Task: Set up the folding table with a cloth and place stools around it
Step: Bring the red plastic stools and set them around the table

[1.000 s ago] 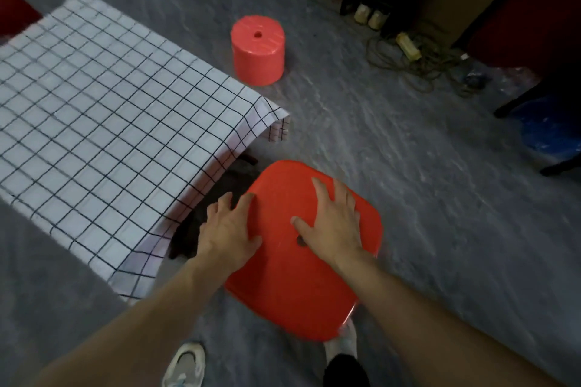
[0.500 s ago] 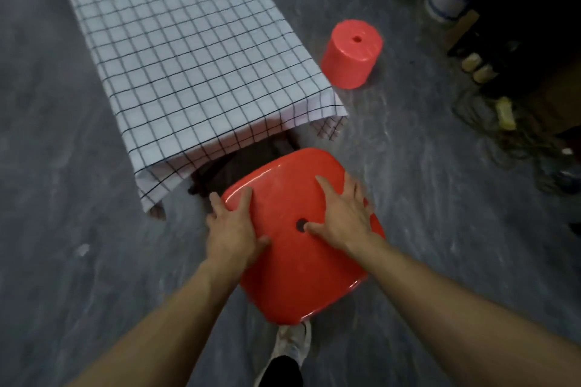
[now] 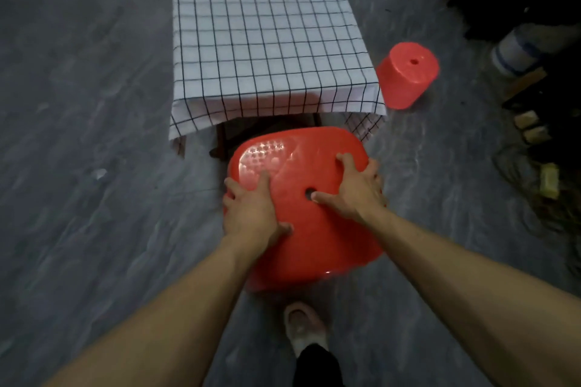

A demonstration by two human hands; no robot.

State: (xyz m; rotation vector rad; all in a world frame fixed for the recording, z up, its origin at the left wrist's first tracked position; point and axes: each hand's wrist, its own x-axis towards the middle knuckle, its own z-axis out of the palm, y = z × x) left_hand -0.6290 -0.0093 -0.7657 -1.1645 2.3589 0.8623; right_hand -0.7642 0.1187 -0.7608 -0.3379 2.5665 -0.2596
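Observation:
A red plastic stool [image 3: 314,229] with a small hole in its seat is in front of me, close to the near end of the folding table. My left hand [image 3: 251,214] grips the seat's left edge and my right hand [image 3: 355,188] grips its right edge. The table [image 3: 261,25] is covered by a white cloth with a black grid, which hangs over the near end. Its dark legs show under the cloth. A second red stool [image 3: 407,75], round, stands on the floor by the table's right near corner.
Grey marbled floor lies to the left. Along the right side are a white and blue bucket [image 3: 515,53], dark furniture, small boxes and a tangle of cable [image 3: 547,185]. My shoe [image 3: 303,328] is under the stool.
The view has swung so the table now runs straight ahead. The stool in my hands has come nearer the table's near end, with both hands still on its seat.

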